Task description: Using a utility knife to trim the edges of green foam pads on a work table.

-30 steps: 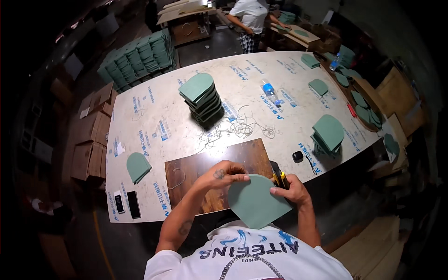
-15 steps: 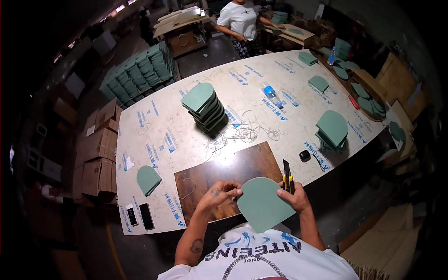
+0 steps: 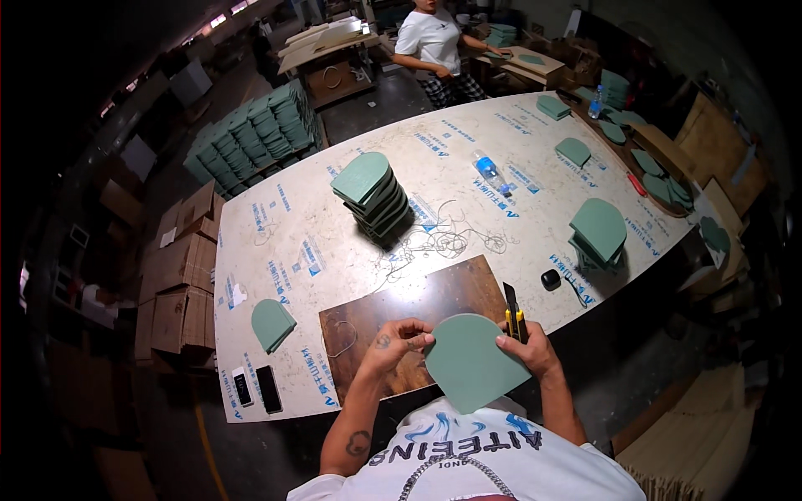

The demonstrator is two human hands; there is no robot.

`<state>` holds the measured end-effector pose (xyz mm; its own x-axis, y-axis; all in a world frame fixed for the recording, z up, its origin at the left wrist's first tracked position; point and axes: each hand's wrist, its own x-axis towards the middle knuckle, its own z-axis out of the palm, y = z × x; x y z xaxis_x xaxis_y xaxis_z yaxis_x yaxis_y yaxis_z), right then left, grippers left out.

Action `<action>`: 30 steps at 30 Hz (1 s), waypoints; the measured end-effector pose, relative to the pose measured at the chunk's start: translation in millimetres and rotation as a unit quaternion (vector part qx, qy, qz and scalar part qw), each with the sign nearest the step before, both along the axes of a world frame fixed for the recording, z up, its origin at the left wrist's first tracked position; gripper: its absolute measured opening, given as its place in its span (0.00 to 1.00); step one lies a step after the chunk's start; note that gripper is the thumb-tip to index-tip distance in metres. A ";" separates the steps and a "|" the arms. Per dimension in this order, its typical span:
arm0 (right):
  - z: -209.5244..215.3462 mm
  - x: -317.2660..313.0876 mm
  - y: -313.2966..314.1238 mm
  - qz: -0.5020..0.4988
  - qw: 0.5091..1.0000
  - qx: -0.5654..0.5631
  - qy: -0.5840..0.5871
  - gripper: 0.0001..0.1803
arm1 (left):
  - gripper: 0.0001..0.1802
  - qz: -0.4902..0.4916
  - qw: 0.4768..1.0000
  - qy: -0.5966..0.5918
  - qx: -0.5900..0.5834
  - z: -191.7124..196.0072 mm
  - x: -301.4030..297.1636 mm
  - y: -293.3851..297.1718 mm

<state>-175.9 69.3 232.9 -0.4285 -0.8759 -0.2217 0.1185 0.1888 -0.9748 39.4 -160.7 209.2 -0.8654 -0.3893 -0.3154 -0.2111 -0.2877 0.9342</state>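
A green panel [image 3: 474,364], round at one end and coming to a corner at the other, is held up in front of my shirt. My left hand [image 3: 399,343] pinches its left edge between thumb and fingers. On the opposite edge, the thumb of my right hand [image 3: 535,351] presses the panel. That same hand also grips a utility knife [image 3: 515,324] with yellow and black parts, its dark blade pointing away from me. Beneath and beyond the panel lies a brown wooden board [image 3: 368,321] on the table.
The white table [image 3: 292,204] carries a tall stack of green panels [image 3: 368,188], smaller piles [image 3: 598,230] [image 3: 272,324], tangled string [image 3: 451,242], a water bottle [image 3: 491,173], a small black case [image 3: 550,279] and two phones [image 3: 268,389]. A person [image 3: 430,46] stands across the table.
The whole view has shifted slightly. Both hands keep the same hold on the panel and the knife, with the panel at nearly the same spot.
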 end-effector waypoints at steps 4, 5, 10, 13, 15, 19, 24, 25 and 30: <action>-2.1 0.9 1.0 -0.004 1.000 -0.005 0.007 0.18 | 0.18 0.003 1.000 -0.009 -0.008 7.1 -0.6 3.3; -1.7 0.9 1.1 -0.004 1.000 -0.006 0.006 0.18 | 0.17 0.004 1.000 -0.010 -0.011 8.3 -0.8 3.9; -1.4 -1.7 4.3 -0.007 1.000 -0.015 0.006 0.17 | 0.17 -0.004 1.000 -0.009 -0.014 11.3 -4.3 4.3; 1.9 -1.9 -0.5 0.013 1.000 -0.016 0.016 0.18 | 0.17 0.017 1.000 -0.004 0.015 10.7 2.7 3.7; -5.7 0.7 0.5 0.007 1.000 -0.020 0.021 0.18 | 0.14 0.019 0.998 -0.001 0.063 15.2 15.3 1.8; -2.4 8.3 12.0 -0.074 0.995 -0.055 0.021 0.18 | 0.11 -0.071 0.990 0.060 0.104 21.9 3.6 0.8; -24.7 -1.1 15.1 -0.034 0.995 -0.089 0.001 0.19 | 0.11 -0.084 0.982 0.093 0.142 35.0 11.2 6.4; -21.6 2.0 11.7 -0.030 0.995 -0.093 0.004 0.19 | 0.11 -0.080 0.981 0.102 0.148 32.6 15.4 7.0; -20.7 -2.6 1.4 0.012 0.993 -0.118 0.011 0.17 | 0.12 -0.082 0.970 0.132 0.186 35.0 21.9 15.2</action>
<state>-178.5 70.7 212.2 -0.4091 -0.9125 -0.0002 0.0941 -0.0419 -0.9947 61.3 -145.5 244.2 -0.9761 -0.1407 -0.1658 -0.0497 -0.5978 0.8001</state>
